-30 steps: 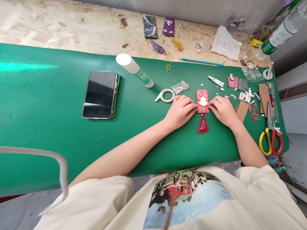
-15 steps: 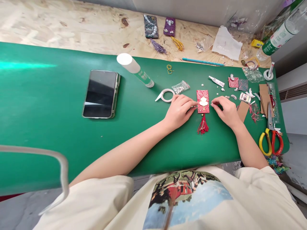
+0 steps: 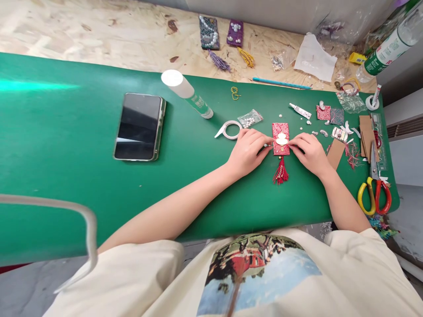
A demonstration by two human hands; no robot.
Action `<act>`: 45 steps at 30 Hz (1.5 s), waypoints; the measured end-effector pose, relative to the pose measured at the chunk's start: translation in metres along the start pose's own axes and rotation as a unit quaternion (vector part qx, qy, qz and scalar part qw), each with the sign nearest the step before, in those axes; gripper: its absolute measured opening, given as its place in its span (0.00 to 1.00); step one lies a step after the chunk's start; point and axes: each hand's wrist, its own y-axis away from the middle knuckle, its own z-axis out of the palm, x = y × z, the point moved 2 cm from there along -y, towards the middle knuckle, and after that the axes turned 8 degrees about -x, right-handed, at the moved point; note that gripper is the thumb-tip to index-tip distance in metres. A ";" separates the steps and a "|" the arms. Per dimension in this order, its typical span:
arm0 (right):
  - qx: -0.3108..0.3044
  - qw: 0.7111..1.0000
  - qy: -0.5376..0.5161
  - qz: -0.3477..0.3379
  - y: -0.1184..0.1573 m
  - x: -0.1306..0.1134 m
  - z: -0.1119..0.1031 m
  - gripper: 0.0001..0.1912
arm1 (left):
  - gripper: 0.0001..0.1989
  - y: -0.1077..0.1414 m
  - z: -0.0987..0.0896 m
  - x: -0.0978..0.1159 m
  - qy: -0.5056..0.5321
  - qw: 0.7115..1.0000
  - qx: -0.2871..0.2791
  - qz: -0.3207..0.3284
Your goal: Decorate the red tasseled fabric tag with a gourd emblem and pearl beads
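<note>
A red patterned tag [image 3: 276,129] lies flat on the green mat, with a white and gold gourd-shaped ornament [image 3: 282,139] on its middle. From its lower edge hangs a dark red tassel [image 3: 281,172] with pale strands. My left hand [image 3: 248,152] is closed, its fingertips on the tag's left edge; a small white spot shows between the finger and thumb, too small to name. On the opposite edge, my right hand [image 3: 309,152] touches the tag with its forefinger, thumb bent in close below. The two hands hold the tag between them.
Loose pearls, a small glue tube [image 3: 300,111] and a bag of beads [image 3: 250,119] lie beyond the tag. Scissors [image 3: 374,185] and cardboard strips [image 3: 366,136] are at the right. A tape ring [image 3: 232,130], white-capped bottle [image 3: 188,94] and phone [image 3: 140,127] stand leftward.
My right hand has moved left, from just off the tag to touching its right edge. My left hand stays at the left edge. The whole view has shifted slightly.
</note>
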 end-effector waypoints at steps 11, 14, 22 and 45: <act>0.003 1.000 0.020 -0.006 -0.001 0.001 0.001 0.10 | 0.06 0.000 0.000 -0.001 0.001 1.000 0.000 0.011; 0.000 1.000 0.016 -0.003 -0.001 0.000 0.000 0.09 | 0.05 0.000 -0.001 0.000 -0.004 1.000 0.013 0.021; 0.015 1.000 0.023 -0.009 -0.001 -0.002 -0.003 0.07 | 0.06 0.000 0.000 -0.002 0.006 1.000 -0.004 0.004; -0.055 0.994 0.057 0.074 0.003 0.008 -0.009 0.07 | 0.05 0.001 0.001 -0.006 -0.009 0.997 0.073 0.001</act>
